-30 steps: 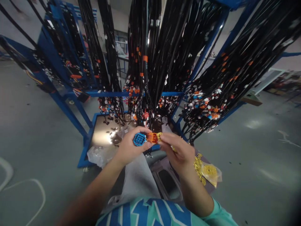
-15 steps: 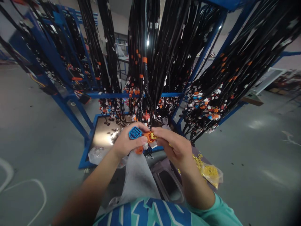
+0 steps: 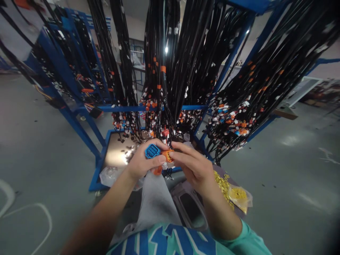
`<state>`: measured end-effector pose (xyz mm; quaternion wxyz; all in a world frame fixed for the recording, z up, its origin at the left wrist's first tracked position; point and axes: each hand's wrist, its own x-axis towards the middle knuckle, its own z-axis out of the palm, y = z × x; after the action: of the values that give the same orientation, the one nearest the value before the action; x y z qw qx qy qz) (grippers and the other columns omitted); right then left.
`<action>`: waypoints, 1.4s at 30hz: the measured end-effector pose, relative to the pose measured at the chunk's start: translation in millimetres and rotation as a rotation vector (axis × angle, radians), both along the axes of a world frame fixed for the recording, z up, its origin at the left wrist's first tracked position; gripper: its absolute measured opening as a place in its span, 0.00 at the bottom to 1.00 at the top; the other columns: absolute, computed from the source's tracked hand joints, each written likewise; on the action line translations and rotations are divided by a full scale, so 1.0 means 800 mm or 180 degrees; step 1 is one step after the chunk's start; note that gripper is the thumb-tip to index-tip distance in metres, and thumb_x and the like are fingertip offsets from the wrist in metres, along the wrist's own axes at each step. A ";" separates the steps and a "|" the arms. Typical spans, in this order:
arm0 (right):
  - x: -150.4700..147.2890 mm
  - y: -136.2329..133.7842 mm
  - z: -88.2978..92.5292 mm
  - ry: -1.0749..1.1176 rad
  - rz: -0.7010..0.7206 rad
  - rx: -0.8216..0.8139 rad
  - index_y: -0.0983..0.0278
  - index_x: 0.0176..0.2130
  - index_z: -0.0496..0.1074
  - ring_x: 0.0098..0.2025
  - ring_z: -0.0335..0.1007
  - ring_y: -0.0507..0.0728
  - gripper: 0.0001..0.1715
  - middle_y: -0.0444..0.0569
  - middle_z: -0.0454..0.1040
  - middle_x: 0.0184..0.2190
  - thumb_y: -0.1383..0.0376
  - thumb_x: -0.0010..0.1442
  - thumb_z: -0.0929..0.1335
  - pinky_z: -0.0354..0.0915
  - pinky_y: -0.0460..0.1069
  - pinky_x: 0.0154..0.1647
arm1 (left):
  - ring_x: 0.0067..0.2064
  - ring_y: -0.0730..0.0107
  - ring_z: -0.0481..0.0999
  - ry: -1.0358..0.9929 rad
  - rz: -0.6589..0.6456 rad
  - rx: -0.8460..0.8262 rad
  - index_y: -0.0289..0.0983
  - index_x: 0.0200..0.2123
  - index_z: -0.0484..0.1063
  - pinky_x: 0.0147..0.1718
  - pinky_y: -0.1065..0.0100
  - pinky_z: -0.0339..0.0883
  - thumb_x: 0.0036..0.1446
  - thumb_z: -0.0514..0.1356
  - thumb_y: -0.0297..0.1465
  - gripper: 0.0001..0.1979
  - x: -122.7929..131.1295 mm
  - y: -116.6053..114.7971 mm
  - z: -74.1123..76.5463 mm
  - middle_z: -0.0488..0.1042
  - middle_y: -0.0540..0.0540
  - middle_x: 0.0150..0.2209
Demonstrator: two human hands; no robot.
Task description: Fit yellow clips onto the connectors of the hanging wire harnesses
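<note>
Gripped in my left hand (image 3: 143, 159) are a blue connector (image 3: 152, 151), its several cavities facing me, and an orange connector (image 3: 167, 155) under the thumb. Inside the orange connector's mouth sits a yellow insert (image 3: 169, 156). One finger of my right hand (image 3: 195, 163) touches the insert at the mouth; another is stretched out above it, apart. That hand's thumb is mostly hidden. A second orange connector (image 3: 157, 170) hangs just below my left hand. Behind my hands, black cable harnesses (image 3: 164, 85) hang down with white, orange and red ends.
A blue metal rack (image 3: 92, 141) carries the harnesses. Loose yellow inserts (image 3: 221, 182) and a plastic bag of them (image 3: 238, 196) lie on a stool (image 3: 189, 203) to my right. Another clear bag (image 3: 110, 175) rests on the rack's base at left.
The yellow insert now sits deeper in the orange connector's mouth. My right hand's fingers have spread apart and shifted slightly left. My left hand keeps its hold.
</note>
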<state>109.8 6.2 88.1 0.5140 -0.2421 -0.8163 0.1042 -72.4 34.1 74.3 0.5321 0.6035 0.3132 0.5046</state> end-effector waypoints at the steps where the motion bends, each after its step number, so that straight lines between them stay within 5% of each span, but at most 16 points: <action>1: 0.000 -0.001 -0.001 0.0015 -0.0002 -0.0032 0.52 0.57 0.66 0.56 0.67 0.54 0.29 0.49 0.69 0.55 0.76 0.61 0.62 0.73 0.50 0.49 | 0.25 0.74 0.70 -0.0029 -0.0019 0.0022 0.36 0.34 0.72 0.22 0.73 0.63 0.43 0.67 0.44 0.19 0.000 0.000 0.000 0.71 0.50 0.26; 5: -0.004 -0.004 -0.003 0.0392 0.0215 -0.0733 0.53 0.49 0.71 0.41 0.74 0.51 0.20 0.48 0.71 0.50 0.71 0.62 0.63 0.74 0.45 0.32 | 0.26 0.74 0.70 0.0039 -0.0041 0.0135 0.36 0.33 0.72 0.23 0.72 0.63 0.43 0.67 0.43 0.19 -0.001 -0.001 0.004 0.72 0.49 0.27; 8: -0.008 -0.005 0.001 0.0697 0.0092 -0.1414 0.58 0.44 0.72 0.27 0.68 0.46 0.10 0.47 0.72 0.42 0.66 0.62 0.65 0.67 0.42 0.21 | 0.24 0.77 0.69 0.0276 -0.0139 0.0235 0.36 0.33 0.71 0.22 0.73 0.62 0.43 0.67 0.42 0.17 -0.001 -0.003 0.010 0.72 0.49 0.29; 14: -0.007 -0.001 0.006 0.0351 0.0049 -0.1908 0.61 0.41 0.70 0.33 0.65 0.50 0.09 0.44 0.69 0.31 0.62 0.60 0.66 0.64 0.47 0.35 | 0.20 0.78 0.68 0.0656 -0.0313 0.0207 0.36 0.33 0.68 0.18 0.74 0.60 0.46 0.65 0.41 0.17 -0.003 -0.009 0.018 0.70 0.51 0.27; 24: -0.005 -0.005 -0.008 0.0740 0.0938 -0.3090 0.58 0.49 0.65 0.15 0.52 0.42 0.16 0.38 0.63 0.28 0.56 0.62 0.64 0.53 0.40 0.12 | 0.25 0.76 0.69 0.1200 0.0013 0.0554 0.37 0.36 0.69 0.23 0.73 0.62 0.46 0.65 0.40 0.17 -0.014 -0.012 0.029 0.71 0.50 0.30; 37: -0.021 0.000 -0.025 0.1824 0.0920 -0.3349 0.63 0.34 0.71 0.14 0.48 0.41 0.10 0.37 0.64 0.21 0.62 0.50 0.72 0.44 0.39 0.12 | 0.32 0.69 0.73 0.1677 -0.0094 0.0828 0.37 0.36 0.70 0.32 0.68 0.67 0.48 0.63 0.42 0.16 -0.019 -0.010 0.032 0.73 0.48 0.32; 42: -0.020 -0.002 -0.021 0.1770 0.1048 -0.3621 0.63 0.36 0.71 0.12 0.44 0.41 0.14 0.35 0.61 0.17 0.59 0.50 0.71 0.43 0.40 0.11 | 0.32 0.69 0.73 0.1761 -0.0125 0.0679 0.37 0.36 0.70 0.31 0.68 0.66 0.48 0.63 0.42 0.16 -0.018 -0.010 0.035 0.73 0.49 0.31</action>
<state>93.9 4.8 71.2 0.4750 -0.3122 -0.4967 0.6559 -86.6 25.9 102.3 0.3698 0.7765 0.3798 0.3405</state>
